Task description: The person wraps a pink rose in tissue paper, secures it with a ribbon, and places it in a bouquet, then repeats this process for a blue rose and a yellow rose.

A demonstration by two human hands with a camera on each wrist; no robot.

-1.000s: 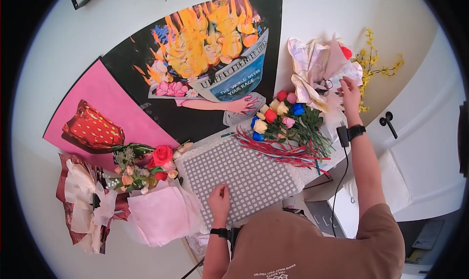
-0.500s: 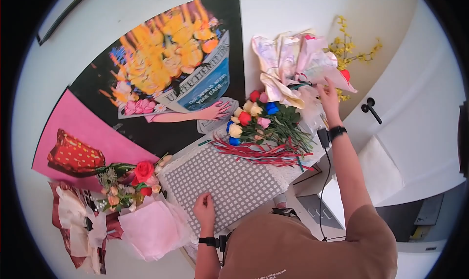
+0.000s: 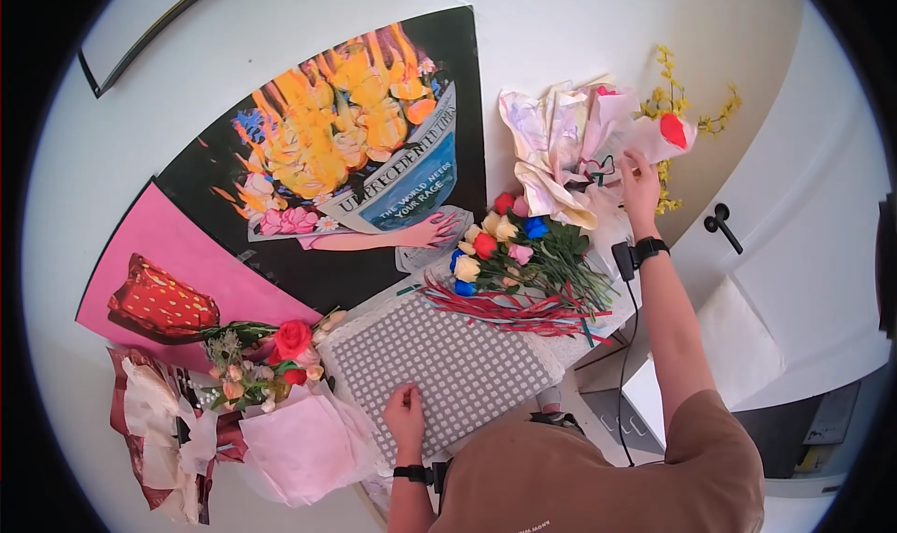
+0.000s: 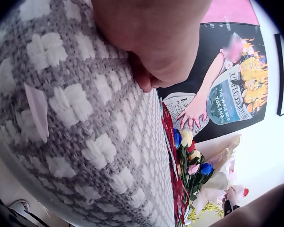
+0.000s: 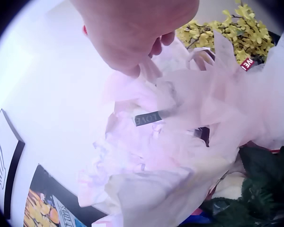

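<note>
My right hand is raised at the wrapped bouquet beside the wall. In the right wrist view, the fingers of that hand pinch thin pale pink wrapping paper, above a dark ribbon with lettering. A red flower in pink paper sticks out just above the hand. My left hand rests on the grey-and-white checked cloth, fingers loosely curled with nothing visible in them; the left wrist view shows this hand against the knit surface.
Loose roses and red and grey ribbons lie beyond the cloth. Pink paper sheets, mixed flowers and dark red wrapping are at the left. Yellow blossoms stand behind the bouquet, near a door handle.
The pink paper with the red flower has swung out to the right and tilted upward. The head view has shifted. My left hand remains on the cloth.
</note>
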